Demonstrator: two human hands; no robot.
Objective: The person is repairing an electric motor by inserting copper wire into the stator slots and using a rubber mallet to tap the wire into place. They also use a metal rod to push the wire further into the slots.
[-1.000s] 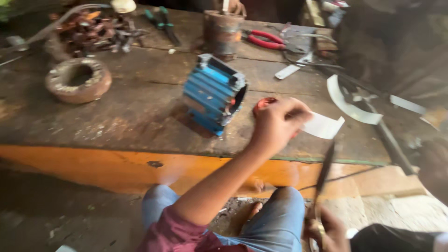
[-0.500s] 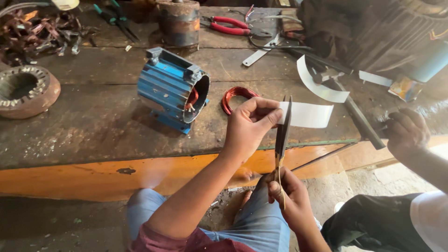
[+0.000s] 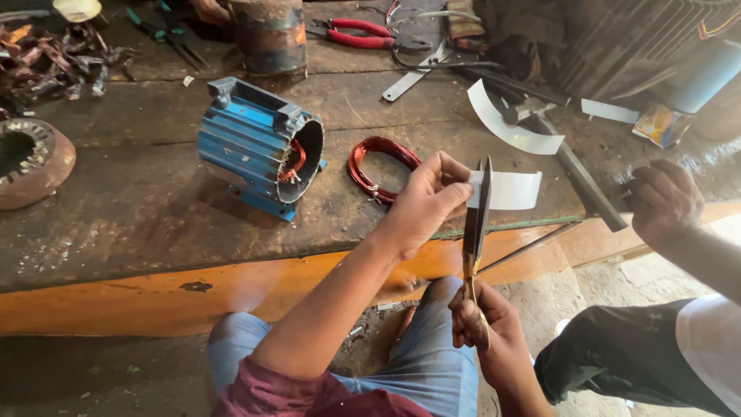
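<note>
My left hand (image 3: 423,202) pinches one end of a white paper strip (image 3: 513,190) and holds it just above the workbench's front edge (image 3: 154,297). My right hand (image 3: 482,324) grips the handles of a pair of scissors (image 3: 475,212). The blades point up and meet the strip right beside my left fingers. A red copper wire coil (image 3: 382,164) lies on the bench just behind my left hand. To its left, a blue ribbed motor housing (image 3: 258,147) lies on its side.
Another person's hand (image 3: 662,202) rests at the bench's right end, by a dark metal bar (image 3: 583,185). A curved white strip (image 3: 509,130), red pliers (image 3: 356,31), a rusty cylinder (image 3: 270,35), scrap copper (image 3: 54,58) and a rusty stator (image 3: 31,164) lie around.
My right hand has come up from beside my knee with the scissors, and their blades now sit against the strip. My left hand lifted the strip off the bench.
</note>
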